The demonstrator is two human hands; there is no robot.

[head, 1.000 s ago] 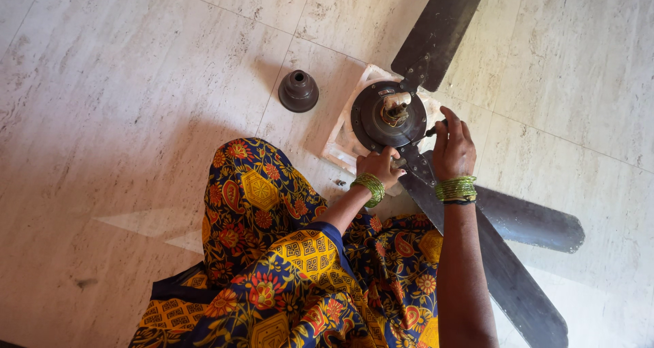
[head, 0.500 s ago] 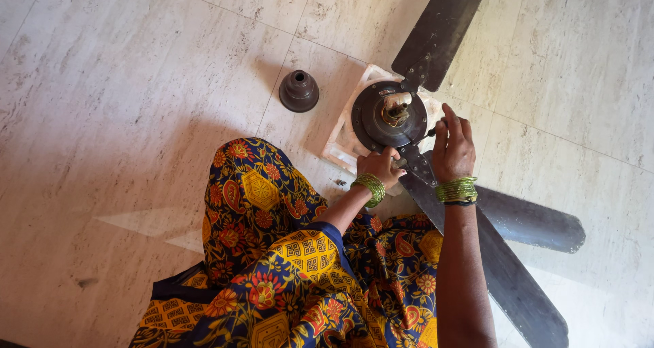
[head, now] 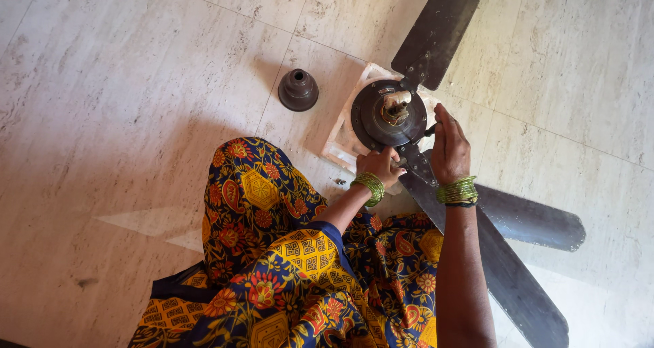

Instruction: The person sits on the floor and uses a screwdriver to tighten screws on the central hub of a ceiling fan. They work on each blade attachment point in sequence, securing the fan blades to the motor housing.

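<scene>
Setting: as the ceiling fan (head: 436, 137) lies dismantled on the pale tiled floor (head: 122, 116), its motor hub (head: 390, 114) sits right of centre in the upper half of the frame, propped on a whitish block (head: 338, 143).
Blades: three dark blades (head: 439, 31) run out from the hub, one to the top edge, two toward the lower right corner.
Left hand: the left hand (head: 379, 165) rests at the lower rim of the hub, fingers curled narrow on the blade bracket; whether they pinch a small part I cannot tell.
Right hand: the right hand (head: 450, 145) lies flat over the root of a lower blade, fingers fairly straight, pressing rather than gripping; a small dark tool or screw seems to show at the fingertips, too small to make out.
Weight: the metal hub looks heavy and stiff, likely to roll off its block if tipped.
Hold: the rim of the hub or the blade brackets seem the safest places to hold; the long thin blades probably flex and bend if used as levers.
Surface: the dark metal looks grimy, perhaps greasy, so it may be slippery.
Nearby: a dark bell-shaped cover (head: 298, 89) stands apart, left of the hub.
Lap: a patterned blue and orange garment (head: 293, 252) fills the lower centre.
</scene>
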